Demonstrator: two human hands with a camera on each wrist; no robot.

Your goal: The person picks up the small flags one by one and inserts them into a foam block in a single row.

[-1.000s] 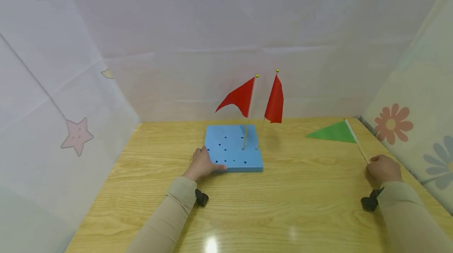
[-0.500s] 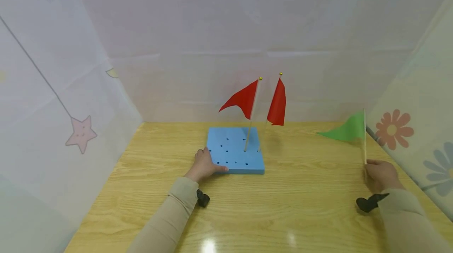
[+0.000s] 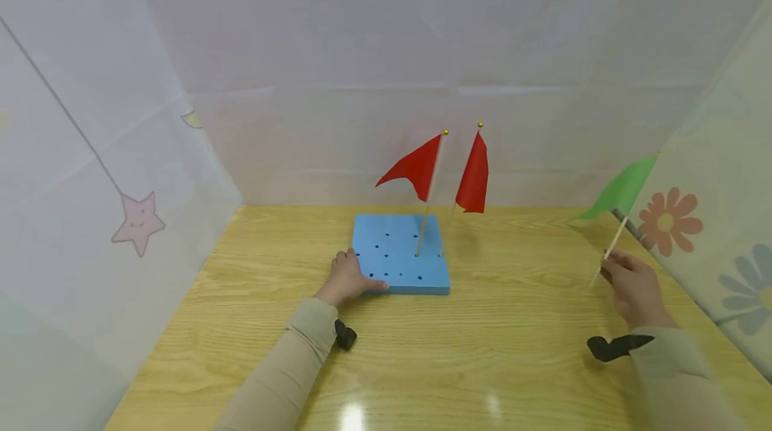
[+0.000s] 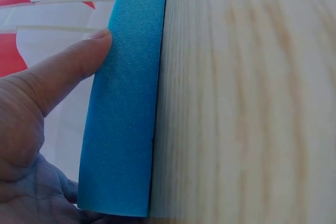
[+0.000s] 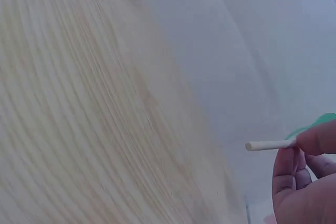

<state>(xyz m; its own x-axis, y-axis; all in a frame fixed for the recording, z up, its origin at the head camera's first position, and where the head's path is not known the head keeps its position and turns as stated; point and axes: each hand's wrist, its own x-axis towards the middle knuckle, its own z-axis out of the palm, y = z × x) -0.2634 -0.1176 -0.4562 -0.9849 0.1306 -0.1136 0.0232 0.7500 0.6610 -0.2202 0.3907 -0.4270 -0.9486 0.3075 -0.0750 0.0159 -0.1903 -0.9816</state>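
A blue foam board (image 3: 401, 250) with several small holes lies on the table. Two red flags, one on the left (image 3: 417, 166) and one on the right (image 3: 474, 176), stand in it on thin sticks, leaning slightly. My left hand (image 3: 348, 280) holds the board's near left corner, fingers along the left side and thumb at the front edge. In the left wrist view the thumb (image 4: 79, 61) lies straight against the board's edge. At the far right my right hand (image 3: 634, 287) pinches the wooden stick (image 5: 270, 145) of a green flag (image 3: 624, 186) near its lower end, the flag tilted up.
The wooden table (image 3: 500, 350) runs back to a pale cloth wall (image 3: 338, 149). More printed cloth stands on both sides, with a pink star (image 3: 139, 223) at left and a red flower (image 3: 668, 222) at right, close to my right hand.
My right hand has raised the green flag from lying on the table to tilted up, and moved slightly left. My left hand and the board stay in place.
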